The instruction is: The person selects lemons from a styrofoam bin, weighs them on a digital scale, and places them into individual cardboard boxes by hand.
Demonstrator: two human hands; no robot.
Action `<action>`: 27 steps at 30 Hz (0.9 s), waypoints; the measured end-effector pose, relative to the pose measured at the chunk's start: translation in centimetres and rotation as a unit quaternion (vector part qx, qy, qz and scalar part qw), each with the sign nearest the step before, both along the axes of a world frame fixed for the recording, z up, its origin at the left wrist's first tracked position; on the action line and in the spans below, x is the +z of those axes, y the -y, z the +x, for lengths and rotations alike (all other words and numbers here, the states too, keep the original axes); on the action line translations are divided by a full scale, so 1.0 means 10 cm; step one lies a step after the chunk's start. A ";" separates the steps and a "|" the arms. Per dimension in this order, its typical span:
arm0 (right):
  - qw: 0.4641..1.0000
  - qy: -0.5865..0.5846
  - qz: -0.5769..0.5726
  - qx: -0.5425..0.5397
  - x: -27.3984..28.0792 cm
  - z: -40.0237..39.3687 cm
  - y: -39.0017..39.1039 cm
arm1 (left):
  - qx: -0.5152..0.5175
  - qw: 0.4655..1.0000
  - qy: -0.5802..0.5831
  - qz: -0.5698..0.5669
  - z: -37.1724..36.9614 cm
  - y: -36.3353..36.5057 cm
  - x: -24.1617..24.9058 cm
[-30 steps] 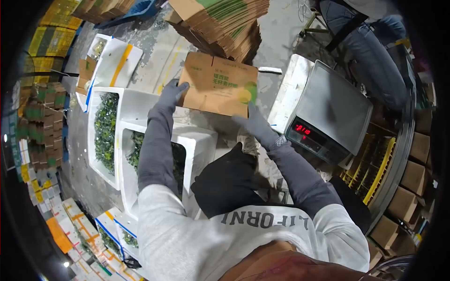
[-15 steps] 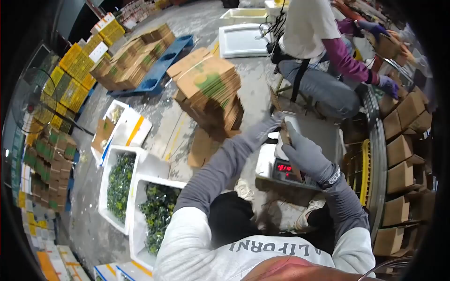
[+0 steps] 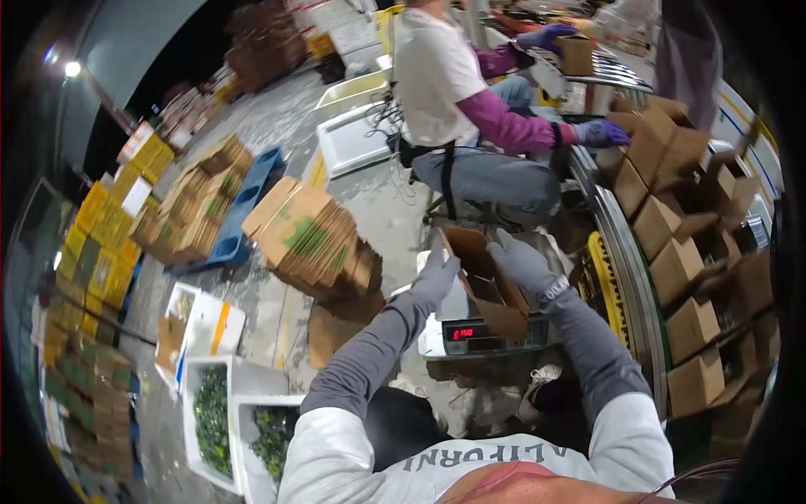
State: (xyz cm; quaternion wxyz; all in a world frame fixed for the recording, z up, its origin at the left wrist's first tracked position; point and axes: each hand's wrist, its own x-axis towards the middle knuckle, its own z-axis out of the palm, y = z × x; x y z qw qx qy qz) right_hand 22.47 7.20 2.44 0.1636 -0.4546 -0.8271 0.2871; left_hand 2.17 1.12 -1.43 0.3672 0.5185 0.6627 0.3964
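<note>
An opened cardboard box (image 3: 484,290) stands tilted over a scale (image 3: 457,336) with a red lit display. My left hand (image 3: 437,275), in a grey glove, holds the box's left side with its fingers pressed together. On the upper right side of the box is my right hand (image 3: 519,262), also gloved in grey, its fingers wrapped at the edge. To the left, white foam boxes (image 3: 238,370) hold packed green produce (image 3: 212,417).
A stack of flattened cartons (image 3: 315,239) stands ahead-left, with more cartons on a blue pallet (image 3: 243,210). A seated co-worker (image 3: 445,92) in purple gloves is ahead. Open boxes (image 3: 684,269) line the conveyor rail (image 3: 625,277) at right. A white tray (image 3: 353,143) lies farther off.
The flat cardboard between my hands is now an opened box. My hands have moved apart around it. The view has turned to the right, and the co-worker's far hand is at a small box.
</note>
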 end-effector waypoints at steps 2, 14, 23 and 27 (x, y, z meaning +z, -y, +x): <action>0.996 0.084 -0.022 0.026 0.25 -0.07 0.02 | 0.035 0.976 -0.175 0.127 -0.08 -0.25 -0.30; 0.990 0.055 0.098 0.087 -0.02 -0.32 -0.52 | -0.204 0.852 -0.473 -0.095 0.17 -0.16 0.86; 0.952 -0.245 0.072 0.166 0.31 0.02 0.39 | -0.228 0.807 -0.533 -0.113 0.04 -0.28 0.64; 0.927 -0.358 -0.075 0.085 -0.28 -0.39 0.06 | -0.163 0.782 -0.592 -0.108 0.35 -0.33 0.50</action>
